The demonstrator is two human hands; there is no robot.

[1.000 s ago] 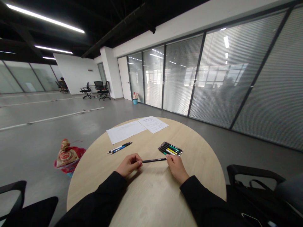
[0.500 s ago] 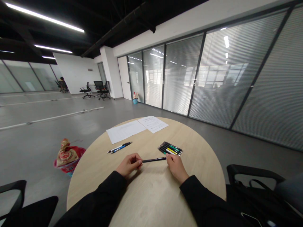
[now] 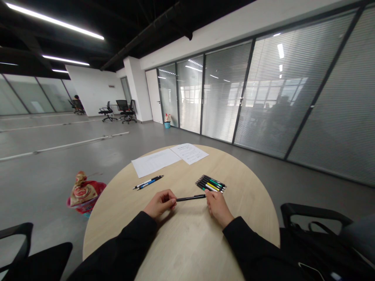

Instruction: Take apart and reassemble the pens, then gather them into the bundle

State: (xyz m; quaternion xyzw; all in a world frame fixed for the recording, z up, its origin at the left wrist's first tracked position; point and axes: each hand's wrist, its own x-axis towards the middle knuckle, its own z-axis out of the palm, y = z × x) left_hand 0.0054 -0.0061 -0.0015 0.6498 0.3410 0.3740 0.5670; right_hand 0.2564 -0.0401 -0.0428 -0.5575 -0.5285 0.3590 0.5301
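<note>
A black pen [image 3: 191,198] lies crosswise between my hands, just above or on the table; I cannot tell which. My left hand [image 3: 163,203] pinches its left end between thumb and fingers. At the other end, my right hand [image 3: 217,205] has its fingers closed on the pen. Right behind my right hand is a row of several pens [image 3: 211,183], mostly black, with green, yellow and white parts. Farther left, a blue pen [image 3: 150,182] rests beside a black and white pen [image 3: 146,182].
Two sheets of paper, one blank-looking sheet [image 3: 155,162] and one printed sheet [image 3: 190,153], lie at the far side of the round wooden table [image 3: 252,187]. A basket with a bag [image 3: 85,193] stands on the floor at left. Chairs [image 3: 316,212] flank the table.
</note>
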